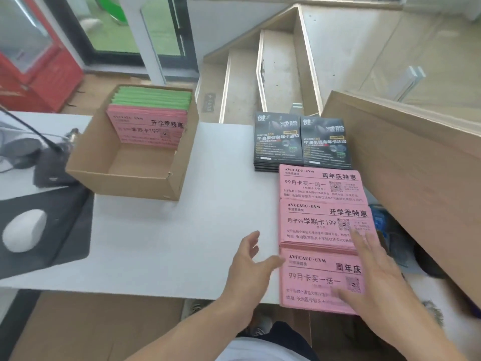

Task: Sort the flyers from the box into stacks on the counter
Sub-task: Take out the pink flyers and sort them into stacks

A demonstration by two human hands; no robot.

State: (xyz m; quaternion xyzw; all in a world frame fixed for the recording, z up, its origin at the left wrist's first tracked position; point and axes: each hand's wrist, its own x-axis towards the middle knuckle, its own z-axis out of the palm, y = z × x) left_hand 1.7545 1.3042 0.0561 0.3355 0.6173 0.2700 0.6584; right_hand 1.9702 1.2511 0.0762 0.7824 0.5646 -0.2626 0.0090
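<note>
Flyers sit in stacks on the bench (169, 243); my left hand (247, 269) and right hand (374, 280) spread flat, squaring the nearest pink stack (312, 280). Next I reach into the box (125, 178) for more.

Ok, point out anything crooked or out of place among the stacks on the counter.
The nearest pink stack hangs over the counter front edge. The other pink stacks and two black stacks sit square. Nothing spilled or damaged.
</note>
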